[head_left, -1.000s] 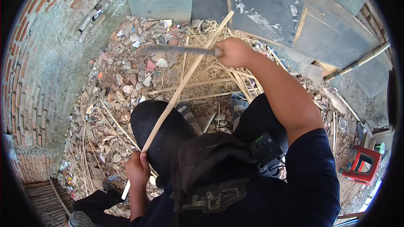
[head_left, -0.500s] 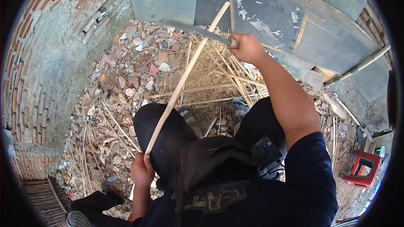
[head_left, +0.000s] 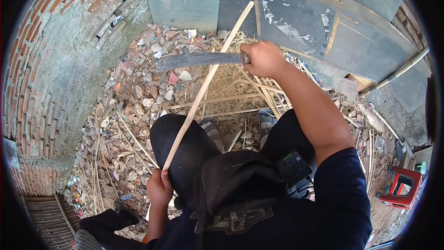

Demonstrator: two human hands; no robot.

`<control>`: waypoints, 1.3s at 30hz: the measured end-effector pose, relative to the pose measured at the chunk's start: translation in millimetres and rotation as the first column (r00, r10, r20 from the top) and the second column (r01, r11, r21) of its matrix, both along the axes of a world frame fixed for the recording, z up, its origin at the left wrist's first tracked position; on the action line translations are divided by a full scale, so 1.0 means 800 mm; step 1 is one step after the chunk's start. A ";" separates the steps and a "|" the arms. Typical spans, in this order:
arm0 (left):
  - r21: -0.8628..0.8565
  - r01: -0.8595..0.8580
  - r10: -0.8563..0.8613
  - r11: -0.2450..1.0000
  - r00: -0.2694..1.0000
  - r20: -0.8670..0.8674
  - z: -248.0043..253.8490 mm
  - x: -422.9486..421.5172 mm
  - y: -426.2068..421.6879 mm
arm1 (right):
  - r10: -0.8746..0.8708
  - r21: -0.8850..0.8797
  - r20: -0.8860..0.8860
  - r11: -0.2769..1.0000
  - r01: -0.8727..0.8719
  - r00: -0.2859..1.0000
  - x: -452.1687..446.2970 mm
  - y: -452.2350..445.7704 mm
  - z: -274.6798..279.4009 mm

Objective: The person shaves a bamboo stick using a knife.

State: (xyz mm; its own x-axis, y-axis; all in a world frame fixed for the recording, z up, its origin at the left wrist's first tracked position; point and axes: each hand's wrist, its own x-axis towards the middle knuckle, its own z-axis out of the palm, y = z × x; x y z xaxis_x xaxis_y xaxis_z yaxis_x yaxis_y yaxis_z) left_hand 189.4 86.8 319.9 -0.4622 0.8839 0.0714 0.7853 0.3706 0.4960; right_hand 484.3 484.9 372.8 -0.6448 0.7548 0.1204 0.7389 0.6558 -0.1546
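Observation:
My left hand [head_left: 158, 186] grips the lower end of a long pale strip of wood or bamboo [head_left: 200, 95], beside my left knee. The strip slants up and away across that knee, its far end near the dark panels. My right hand [head_left: 265, 59] is wrapped round the handle of a machete [head_left: 199, 60]. Its broad grey blade points left and crosses the upper part of the strip, lying over it. Whether the edge touches the strip I cannot tell. Below the blade, thin shavings [head_left: 226, 88] cover the ground between my feet.
Several split strips [head_left: 212, 99] lie on the rubble [head_left: 134, 111] ahead and to the left. A brick wall [head_left: 51, 88] rises at left, with dark panels [head_left: 296, 23] in front. A red plastic stool [head_left: 401, 187] stands at right. Another person's dark-clothed leg [head_left: 104, 226] shows at lower left.
My right hand has shifted slightly, and the machete blade has swung lower, its tip coming down toward me, with its broad side now showing. My left hand still holds the strip in nearly the same place.

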 end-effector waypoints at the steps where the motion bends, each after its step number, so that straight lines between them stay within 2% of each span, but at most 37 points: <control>1: -0.005 0.010 -0.010 1.000 1.000 -0.013 -0.001 0.001 -0.001 | -0.013 -0.023 0.001 1.000 0.013 1.000 0.000 -0.006 0.009; 5: -0.050 0.046 -0.049 0.998 0.997 -0.067 -0.002 -0.006 -0.003 | 0.065 -0.153 0.040 0.986 -0.058 0.997 -0.010 -0.027 0.019; 8: -0.041 0.045 -0.048 0.998 0.997 -0.066 -0.001 -0.004 0.000 | 0.200 -0.152 0.088 0.971 -0.185 0.976 -0.026 -0.042 0.013; 9: -0.029 0.039 -0.040 0.999 0.997 -0.061 -0.001 -0.004 0.000 | 0.190 -0.155 0.116 0.973 -0.171 0.975 -0.030 -0.049 0.016; 12: 0.077 0.058 -0.047 0.995 0.988 -0.144 -0.023 -0.006 -0.006 | 0.103 -0.381 -0.070 0.917 -0.122 0.992 -0.029 -0.021 -0.010; 15: 0.050 0.017 -0.012 0.999 0.996 -0.083 -0.022 -0.007 -0.005 | -0.011 -0.435 -0.146 0.899 -0.054 0.989 -0.034 -0.002 -0.024; 18: 0.016 0.025 -0.024 1.000 0.998 -0.065 -0.011 -0.008 -0.003 | -0.007 -0.434 -0.192 0.898 -0.078 0.981 -0.036 -0.016 -0.021; 21: 0.015 0.041 -0.040 0.999 0.997 -0.069 -0.008 -0.006 0.003 | 0.126 -0.292 -0.039 0.947 -0.132 0.991 -0.045 -0.044 -0.007; 24: 0.007 0.040 -0.039 0.999 0.997 -0.072 -0.013 -0.005 0.001 | 0.099 -0.458 -0.149 0.875 -0.158 0.984 -0.044 -0.010 -0.035; 28: 0.013 0.043 -0.042 0.999 0.998 -0.048 -0.012 -0.008 0.004 | 0.092 -0.435 -0.219 0.882 -0.181 0.971 -0.047 -0.012 -0.037; 29: 0.019 0.058 -0.057 0.998 0.998 -0.032 -0.012 -0.011 0.002 | 0.082 -0.439 -0.284 0.875 -0.206 0.955 -0.046 -0.018 -0.035; 32: 0.030 0.077 -0.077 0.997 0.997 -0.005 -0.013 -0.014 0.001 | 0.194 -0.257 -0.179 0.937 -0.236 0.965 -0.052 -0.047 -0.022; 33: 0.034 0.071 -0.071 0.997 0.997 -0.017 -0.012 -0.012 0.003 | 0.241 -0.311 -0.088 0.915 -0.257 0.966 -0.053 -0.037 -0.019; 36: 0.025 0.039 -0.039 0.999 0.999 -0.026 -0.009 -0.002 0.005 | 0.015 -0.505 -0.208 0.855 -0.120 0.978 -0.042 0.002 -0.049; 37: 0.016 0.042 -0.042 0.999 0.998 -0.043 -0.007 -0.003 0.004 | 0.020 -0.433 -0.215 0.894 -0.113 0.976 -0.038 0.007 -0.050; 39: 0.004 0.048 -0.048 0.999 0.997 -0.055 -0.002 -0.005 0.005 | 0.022 -0.406 -0.227 0.906 -0.115 0.974 -0.035 0.007 -0.043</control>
